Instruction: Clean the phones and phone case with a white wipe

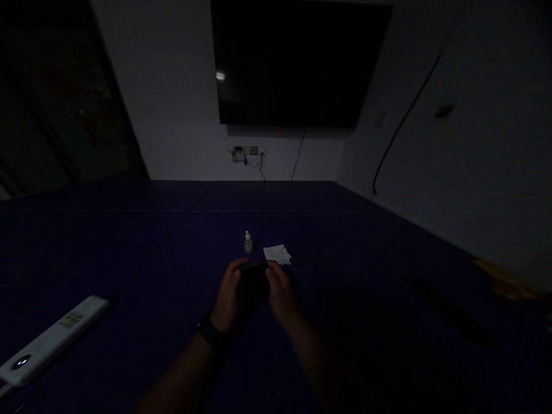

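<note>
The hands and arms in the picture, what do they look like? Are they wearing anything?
The left hand and right hand are both bare, with no gloves. A dark band, maybe a watch, goes around the left wrist. I see no band on the right wrist. No sleeves show on the forearms, but their lower parts fade into the dark.

Nothing is legible, even the label (72, 319) on the white strip (44, 347).

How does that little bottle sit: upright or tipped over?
Upright: the bottle stands on the dark surface, its white top pointing up.
</note>
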